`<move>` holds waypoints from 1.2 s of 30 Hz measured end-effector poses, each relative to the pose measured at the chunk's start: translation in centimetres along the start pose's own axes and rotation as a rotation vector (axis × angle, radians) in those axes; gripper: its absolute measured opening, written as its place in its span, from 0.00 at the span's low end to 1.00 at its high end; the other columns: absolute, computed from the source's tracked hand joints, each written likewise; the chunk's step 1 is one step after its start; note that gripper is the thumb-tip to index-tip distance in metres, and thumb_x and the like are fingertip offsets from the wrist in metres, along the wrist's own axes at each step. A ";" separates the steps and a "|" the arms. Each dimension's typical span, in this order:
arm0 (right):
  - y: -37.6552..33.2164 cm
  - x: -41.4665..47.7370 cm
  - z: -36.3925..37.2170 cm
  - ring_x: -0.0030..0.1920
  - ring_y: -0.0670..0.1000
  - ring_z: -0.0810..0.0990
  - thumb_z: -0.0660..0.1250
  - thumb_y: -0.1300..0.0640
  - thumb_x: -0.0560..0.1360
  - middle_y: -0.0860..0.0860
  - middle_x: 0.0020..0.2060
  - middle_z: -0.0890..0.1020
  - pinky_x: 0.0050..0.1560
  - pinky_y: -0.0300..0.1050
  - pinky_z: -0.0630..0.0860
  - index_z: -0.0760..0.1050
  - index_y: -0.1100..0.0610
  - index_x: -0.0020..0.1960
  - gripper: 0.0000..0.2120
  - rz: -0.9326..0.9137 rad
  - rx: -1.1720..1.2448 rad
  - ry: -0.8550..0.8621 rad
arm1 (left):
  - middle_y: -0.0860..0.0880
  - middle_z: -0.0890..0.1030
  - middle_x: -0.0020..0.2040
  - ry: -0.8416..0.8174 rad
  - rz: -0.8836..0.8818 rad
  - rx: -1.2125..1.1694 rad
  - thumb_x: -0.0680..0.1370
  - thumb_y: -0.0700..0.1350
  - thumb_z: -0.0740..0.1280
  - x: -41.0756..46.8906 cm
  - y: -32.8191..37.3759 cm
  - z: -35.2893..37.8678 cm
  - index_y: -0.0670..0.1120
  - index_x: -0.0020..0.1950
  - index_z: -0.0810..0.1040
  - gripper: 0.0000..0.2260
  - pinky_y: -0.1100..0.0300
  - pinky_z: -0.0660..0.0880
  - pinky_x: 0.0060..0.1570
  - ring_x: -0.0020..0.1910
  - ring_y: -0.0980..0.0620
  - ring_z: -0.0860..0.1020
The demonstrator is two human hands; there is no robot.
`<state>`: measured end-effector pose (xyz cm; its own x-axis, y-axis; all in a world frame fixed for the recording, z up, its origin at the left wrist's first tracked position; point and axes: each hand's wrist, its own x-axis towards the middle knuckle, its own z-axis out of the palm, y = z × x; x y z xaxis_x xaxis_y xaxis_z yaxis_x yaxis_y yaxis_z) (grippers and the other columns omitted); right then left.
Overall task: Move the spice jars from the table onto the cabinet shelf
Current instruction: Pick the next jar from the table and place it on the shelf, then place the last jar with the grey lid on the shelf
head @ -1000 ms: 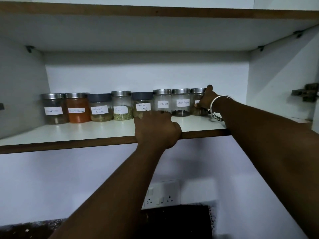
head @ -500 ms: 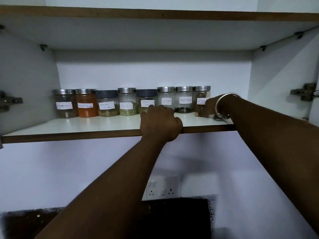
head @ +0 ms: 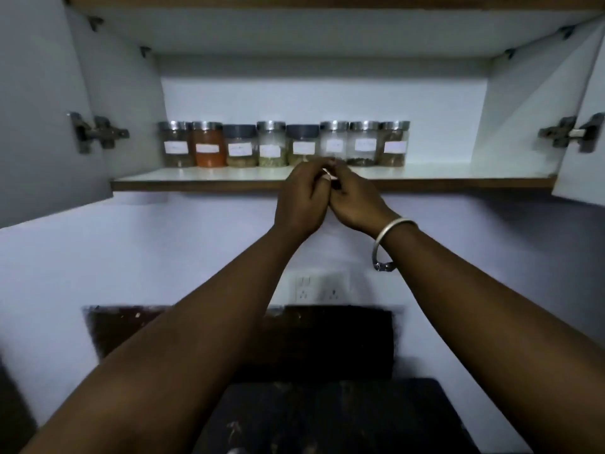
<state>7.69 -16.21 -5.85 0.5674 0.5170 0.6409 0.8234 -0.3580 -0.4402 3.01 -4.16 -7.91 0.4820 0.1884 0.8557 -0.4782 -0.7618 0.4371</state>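
Glass spice jars [head: 283,144], eight, labelled, are standing in a row on the cabinet shelf [head: 425,177]. Left hand [head: 302,201] and right hand [head: 355,201] are meeting below it, fingers curled, gripping no jar.

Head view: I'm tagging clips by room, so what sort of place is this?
Most likely a home kitchen: labelled spice jars line a wall cabinet shelf, with a wall socket above a dark countertop.

Both forearms are bare, with no sleeves visible. The right wrist carries one thin silver-coloured metal bangle [head: 391,238], round in section, with a small knob-like end piece at its 6 o'clock edge. The left wrist [head: 284,231] is unadorned.
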 end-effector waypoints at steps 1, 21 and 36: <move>-0.3 -1.8 1.2 0.59 0.53 0.81 0.62 0.53 0.81 0.53 0.60 0.82 0.56 0.49 0.78 0.72 0.54 0.69 0.17 -0.031 0.096 0.062 | 0.46 0.85 0.56 0.039 -0.003 -0.038 0.81 0.40 0.61 -2.3 -0.2 -0.7 0.43 0.62 0.83 0.14 0.54 0.78 0.55 0.56 0.49 0.81; 4.4 -33.6 37.6 0.82 0.66 0.49 0.65 0.60 0.79 0.59 0.82 0.40 0.79 0.55 0.60 0.52 0.43 0.82 0.37 0.521 0.088 -1.105 | 0.38 0.78 0.67 -0.343 -1.461 0.089 0.85 0.37 0.61 -49.9 -16.3 -9.9 0.36 0.78 0.65 0.20 0.56 0.76 0.65 0.70 0.33 0.73; 5.7 -40.5 36.9 0.71 0.62 0.71 0.77 0.55 0.68 0.60 0.73 0.64 0.73 0.51 0.70 0.58 0.35 0.79 0.46 0.770 0.231 -0.963 | 0.44 0.85 0.53 -0.270 -1.771 -0.504 0.80 0.30 0.60 -52.1 -15.5 -8.3 0.48 0.65 0.79 0.20 0.51 0.83 0.52 0.46 0.49 0.83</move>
<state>-10.53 -10.53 -57.50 0.5915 0.6265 -0.5076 0.2039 -0.7253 -0.6576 -20.83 2.97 -56.96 0.6651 0.3278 -0.6710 0.5277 0.4295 0.7329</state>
